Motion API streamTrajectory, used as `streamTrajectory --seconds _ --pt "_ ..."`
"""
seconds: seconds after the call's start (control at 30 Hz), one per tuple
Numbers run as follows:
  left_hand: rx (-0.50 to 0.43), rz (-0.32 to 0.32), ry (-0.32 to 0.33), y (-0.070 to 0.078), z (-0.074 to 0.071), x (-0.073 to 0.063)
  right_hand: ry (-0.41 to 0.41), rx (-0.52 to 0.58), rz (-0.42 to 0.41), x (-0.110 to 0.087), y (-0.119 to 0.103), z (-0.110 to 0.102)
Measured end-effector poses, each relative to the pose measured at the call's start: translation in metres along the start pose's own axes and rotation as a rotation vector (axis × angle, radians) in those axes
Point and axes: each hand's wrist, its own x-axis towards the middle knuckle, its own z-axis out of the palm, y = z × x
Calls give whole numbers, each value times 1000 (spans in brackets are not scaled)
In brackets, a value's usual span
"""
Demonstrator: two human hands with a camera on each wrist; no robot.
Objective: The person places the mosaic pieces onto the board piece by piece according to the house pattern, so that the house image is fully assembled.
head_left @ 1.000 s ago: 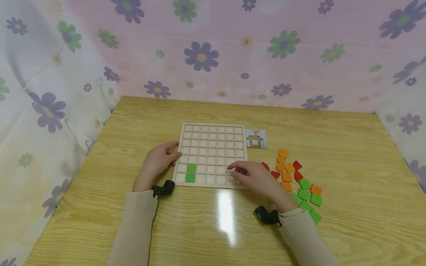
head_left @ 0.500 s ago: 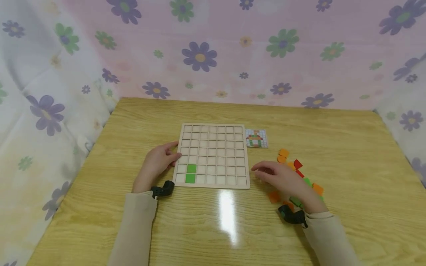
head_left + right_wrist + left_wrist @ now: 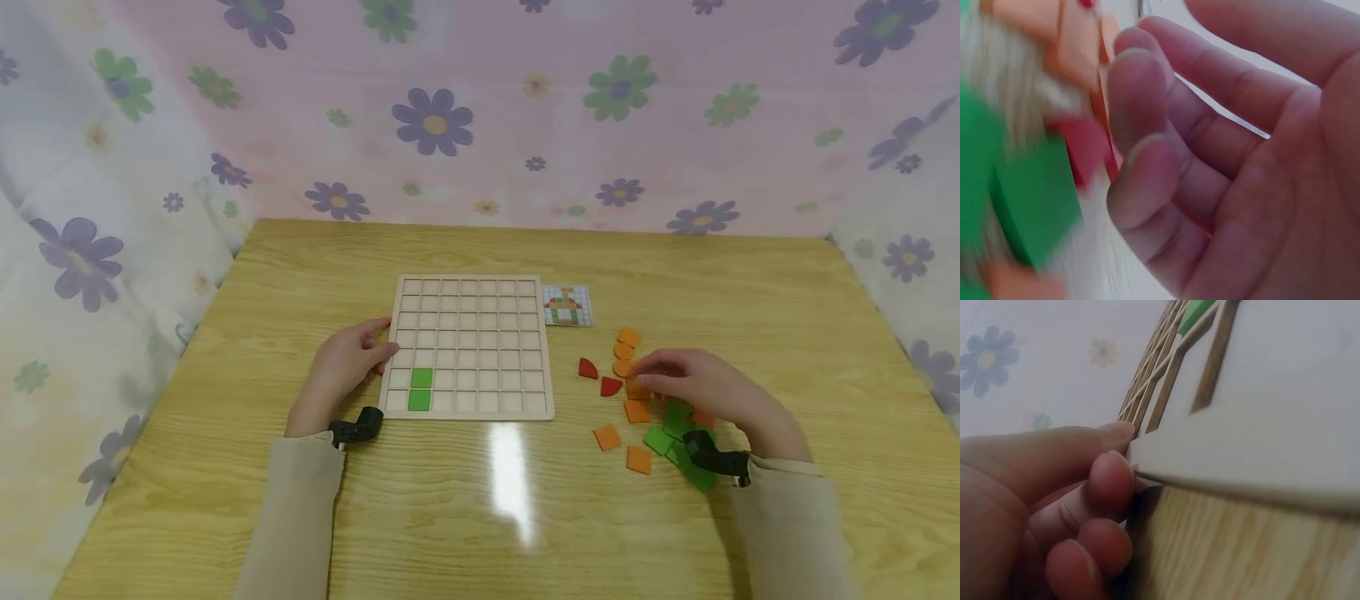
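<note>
My left hand (image 3: 341, 367) rests at the left edge of a wooden grid board (image 3: 547, 400), thumb and index fingertip against its rim; the other fingers curl loosely below in the left wrist view. Two green square tiles (image 3: 422, 378) sit one above the other in the board's lower left cells. Over the loose pieces at the right is my right hand (image 3: 712, 383), its fingertips close to an orange tile (image 3: 637, 388). Between its bent fingers and thumb no piece shows in the right wrist view, where a red piece (image 3: 1085, 147) and green tiles (image 3: 1038, 200) lie beside the fingers.
A small pattern card (image 3: 567, 305) lies against the board's upper right edge. Two red quarter-round pieces (image 3: 588, 368) lie between board and pile. Loose orange squares (image 3: 607, 438) lie nearer me, beside several green tiles (image 3: 660, 441). A flowered curtain (image 3: 510, 167) stands behind the table.
My right hand has moved right, from over the board's lower right cells to the loose pieces. My left hand stays at the board's edge. The head view has shifted slightly.
</note>
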Motion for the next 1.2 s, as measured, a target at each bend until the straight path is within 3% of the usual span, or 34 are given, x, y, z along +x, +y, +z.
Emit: streamTrajectory --seconds 0.47,0.73,1.2 --pt "-2 27 -3 1 -3 -1 28 -35 69 -24 27 -21" --pt "-4 28 -9 3 -3 -3 -59 -19 72 -19 34 -17" --pt "7 26 0 1 -2 -1 -120 83 55 -19 35 -15"
